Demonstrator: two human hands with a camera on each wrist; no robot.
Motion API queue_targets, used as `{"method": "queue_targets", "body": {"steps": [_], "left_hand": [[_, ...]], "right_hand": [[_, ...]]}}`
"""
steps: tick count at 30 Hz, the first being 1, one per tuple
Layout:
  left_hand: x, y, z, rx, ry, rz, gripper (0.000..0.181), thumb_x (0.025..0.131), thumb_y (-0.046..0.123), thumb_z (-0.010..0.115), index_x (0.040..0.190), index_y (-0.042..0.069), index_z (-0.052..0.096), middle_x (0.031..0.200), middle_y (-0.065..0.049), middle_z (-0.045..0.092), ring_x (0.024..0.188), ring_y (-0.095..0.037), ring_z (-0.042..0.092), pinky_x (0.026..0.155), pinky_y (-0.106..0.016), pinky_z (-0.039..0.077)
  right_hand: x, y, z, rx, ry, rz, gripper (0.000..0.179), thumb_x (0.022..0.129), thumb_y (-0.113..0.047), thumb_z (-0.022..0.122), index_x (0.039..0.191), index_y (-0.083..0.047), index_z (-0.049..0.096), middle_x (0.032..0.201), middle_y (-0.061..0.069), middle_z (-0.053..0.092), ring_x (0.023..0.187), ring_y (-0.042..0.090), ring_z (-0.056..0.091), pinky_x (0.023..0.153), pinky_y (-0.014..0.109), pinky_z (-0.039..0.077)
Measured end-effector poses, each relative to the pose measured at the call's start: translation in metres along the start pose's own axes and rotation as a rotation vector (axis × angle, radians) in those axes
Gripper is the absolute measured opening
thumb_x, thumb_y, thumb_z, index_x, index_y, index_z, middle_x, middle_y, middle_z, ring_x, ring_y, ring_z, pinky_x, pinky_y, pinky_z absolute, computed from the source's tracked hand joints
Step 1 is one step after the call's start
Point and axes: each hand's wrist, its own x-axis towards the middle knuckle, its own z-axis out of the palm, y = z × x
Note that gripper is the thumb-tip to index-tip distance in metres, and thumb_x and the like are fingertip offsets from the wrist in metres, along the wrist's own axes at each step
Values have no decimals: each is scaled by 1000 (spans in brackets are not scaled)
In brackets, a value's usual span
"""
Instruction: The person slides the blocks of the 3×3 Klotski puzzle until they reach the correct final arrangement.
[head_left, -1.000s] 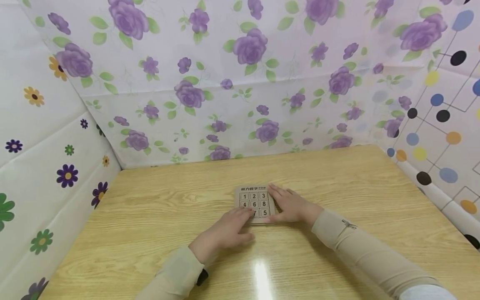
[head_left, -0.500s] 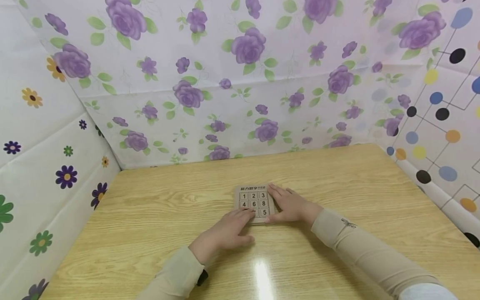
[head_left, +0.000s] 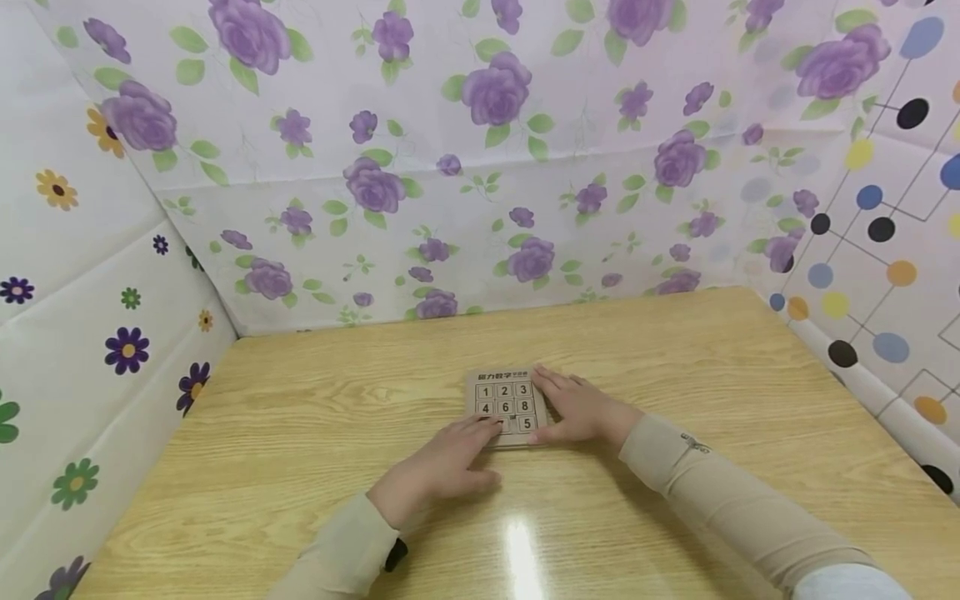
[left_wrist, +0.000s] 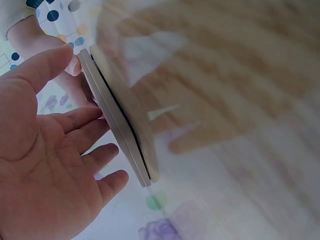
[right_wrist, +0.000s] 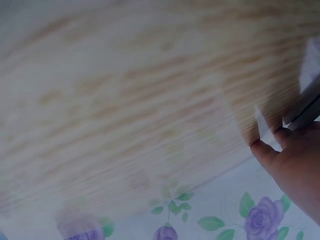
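A light wooden number puzzle (head_left: 508, 376) lies flat on the table, its square tiles marked with black digits. The upper rows read 1, 2, 3 and 4, 6, 8; a 5 tile (head_left: 527, 424) sits at lower right. My left hand (head_left: 450, 462) reaches in from the near left, extended fingertips touching the bottom row and hiding part of it. In the left wrist view, the left hand's fingers (left_wrist: 102, 155) rest over the puzzle's edge (left_wrist: 117, 120). My right hand (head_left: 581, 412) holds the puzzle's right side, thumb near the lower corner and a finger at the upper one.
The wood-grain table (head_left: 337, 400) extends around the puzzle and reflects a bright light strip near the front. A purple-flowered cloth (head_left: 450, 167) hangs behind it. Patterned sheets stand along the left and right sides.
Under my left fingertips, the middle tile of the bottom row has shifted slightly left, and a gap shows beside the 5. My right hand stays on the puzzle's side.
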Motion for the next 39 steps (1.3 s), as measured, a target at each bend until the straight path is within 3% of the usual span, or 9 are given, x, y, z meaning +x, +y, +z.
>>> {"method": "queue_targets", "body": {"steps": [19,29,33,39], "left_hand": [[-15,-11,-10,-63,-18,-44,63,92,31,58,145,5,36,152,-14,33,142,-37,24,116,-55,19],[-15,-12,-10,-94,-39,-58,62,93,32,58,145,6,37,153,-13,32,143,-37,22,116,-56,18],[-12,-10,-11,-77,-30,-45,62,92,31,60,143,3,40,151,-16,35,142,-38,25,116,-55,20],[-4,-9,-12,-24,55,42,54,89,25,63,133,-3,49,138,-20,50,132,-39,41,111,-53,31]], "right_hand": [[0,-1,-7,34,-39,-1,108,80,-66,59,151,0,13,159,16,7,146,33,14,116,57,14],[0,2,-3,31,-31,-13,107,80,-65,59,151,0,13,159,16,9,145,34,16,116,57,15],[-1,2,-2,32,-31,-12,106,81,-64,60,151,0,14,159,16,10,145,33,16,116,57,16],[-1,-2,-4,39,-30,-8,105,81,-63,61,151,0,14,159,16,11,145,34,17,116,58,16]]}}
